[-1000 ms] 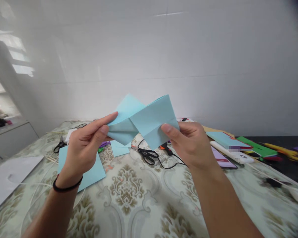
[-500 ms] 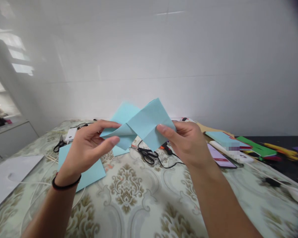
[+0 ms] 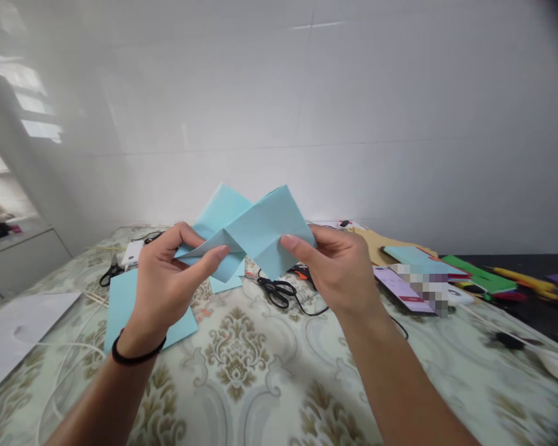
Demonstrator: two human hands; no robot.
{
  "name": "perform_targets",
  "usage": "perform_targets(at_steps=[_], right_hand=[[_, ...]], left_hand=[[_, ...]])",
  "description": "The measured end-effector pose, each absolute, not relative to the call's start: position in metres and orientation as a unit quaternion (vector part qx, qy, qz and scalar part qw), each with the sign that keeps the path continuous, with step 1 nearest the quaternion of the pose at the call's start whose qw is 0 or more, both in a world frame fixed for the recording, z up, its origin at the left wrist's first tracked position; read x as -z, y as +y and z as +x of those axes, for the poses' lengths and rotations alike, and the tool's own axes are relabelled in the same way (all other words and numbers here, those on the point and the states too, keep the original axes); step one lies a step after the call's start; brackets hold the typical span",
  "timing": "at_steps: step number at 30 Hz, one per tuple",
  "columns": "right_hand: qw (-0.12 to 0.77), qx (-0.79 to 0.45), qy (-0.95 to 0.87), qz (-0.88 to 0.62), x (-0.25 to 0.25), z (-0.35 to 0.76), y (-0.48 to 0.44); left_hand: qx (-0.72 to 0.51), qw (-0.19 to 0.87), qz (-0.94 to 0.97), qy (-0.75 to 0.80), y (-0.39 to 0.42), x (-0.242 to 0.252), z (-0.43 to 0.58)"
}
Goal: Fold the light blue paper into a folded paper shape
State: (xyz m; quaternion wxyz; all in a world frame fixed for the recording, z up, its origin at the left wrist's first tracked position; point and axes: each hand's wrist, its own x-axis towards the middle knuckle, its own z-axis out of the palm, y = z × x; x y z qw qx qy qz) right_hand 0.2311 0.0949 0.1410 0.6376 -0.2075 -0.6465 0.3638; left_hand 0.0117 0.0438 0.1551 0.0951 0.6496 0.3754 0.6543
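Observation:
A light blue sheet of folded paper is held up above the table between my two hands. Its two raised flaps stand side by side, with a crease between them. My left hand pinches the left part, thumb in front and fingers behind. On the right, my right hand grips the other flap, its thumb pressed flat on the front face. The fingers behind the paper are partly hidden. Below my left wrist lies another light blue sheet, and a smaller blue piece is beneath the held paper.
Black-handled scissors lie near a dark cable on the patterned tablecloth. At right are a phone, coloured paper and a white cable. A second pair of scissors and a white sheet are at left.
The folded paper and my right hand have shifted left. My left hand has moved slightly right, its thumb now pressing on the left fold, which was looser before.

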Motion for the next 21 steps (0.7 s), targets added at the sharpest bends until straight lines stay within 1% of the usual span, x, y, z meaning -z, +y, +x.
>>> perform_targets(at_steps=[5, 8, 12, 14, 21], right_hand=[[0.685, -0.364, -0.603, -0.187, -0.141, 0.226, 0.095], [0.686, -0.38, -0.588, -0.196, -0.14, 0.227, 0.098], [0.683, -0.381, -0.588, -0.206, -0.14, 0.228, 0.101], [0.679, -0.384, -0.591, -0.205, -0.14, 0.228, 0.101], [0.689, -0.391, -0.566, -0.23, -0.137, 0.229, 0.106]], left_hand=[[-0.68, 0.157, 0.622, 0.356, 0.046, -0.154, 0.014], [-0.659, 0.182, 0.654, 0.326, 0.047, -0.155, 0.009], [-0.644, 0.149, 0.667, 0.343, 0.049, -0.154, 0.005], [-0.639, 0.15, 0.67, 0.347, 0.05, -0.154, 0.003], [-0.608, 0.227, 0.69, 0.322, 0.054, -0.157, -0.009]])
